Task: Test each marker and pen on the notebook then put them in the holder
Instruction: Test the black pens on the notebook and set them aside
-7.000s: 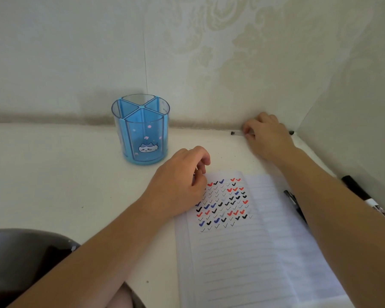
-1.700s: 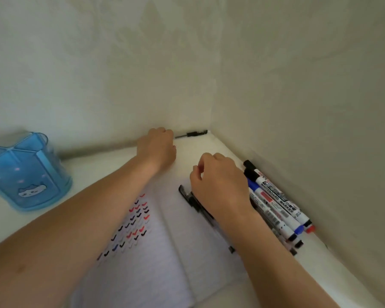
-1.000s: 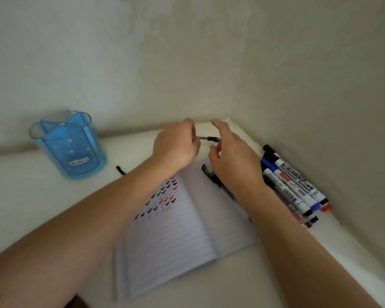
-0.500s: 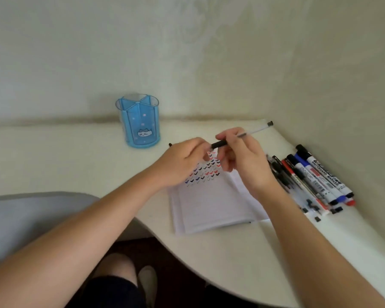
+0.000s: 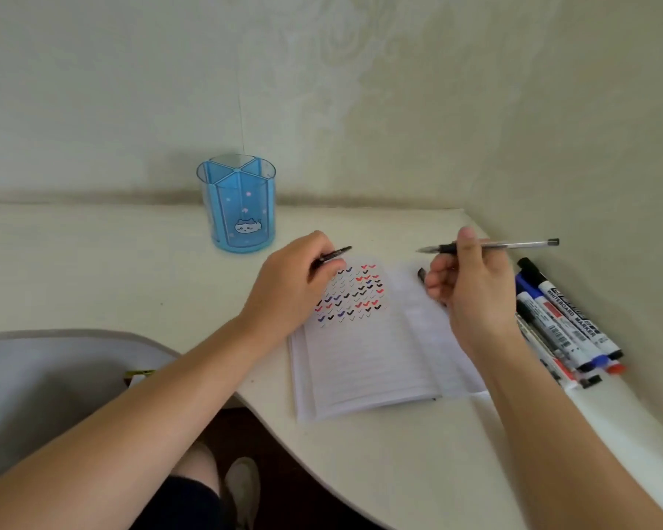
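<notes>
An open lined notebook (image 5: 368, 361) lies on the white desk (image 5: 92, 269), its left page filled with red, blue and black tick marks. My right hand (image 5: 471, 296) holds a thin clear pen (image 5: 513, 245) above the right page, uncapped tip pointing left. My left hand (image 5: 291, 288) rests on the notebook's upper left corner and holds the black pen cap (image 5: 332, 256). The blue see-through holder (image 5: 237, 202) with a cat picture stands upright at the back, nothing in it. Another black pen (image 5: 422, 274) lies on the right page, mostly hidden by my right hand.
Several whiteboard markers (image 5: 567, 327) with black, blue and red caps lie in a row along the right wall. Walls close off the desk at the back and right. The desk's front edge curves inward; a grey chair (image 5: 35, 384) is at lower left.
My hands have pulled apart: the cap came off the pen and stays in my left hand, which dropped onto the notebook. My right hand carried the pen to the right.
</notes>
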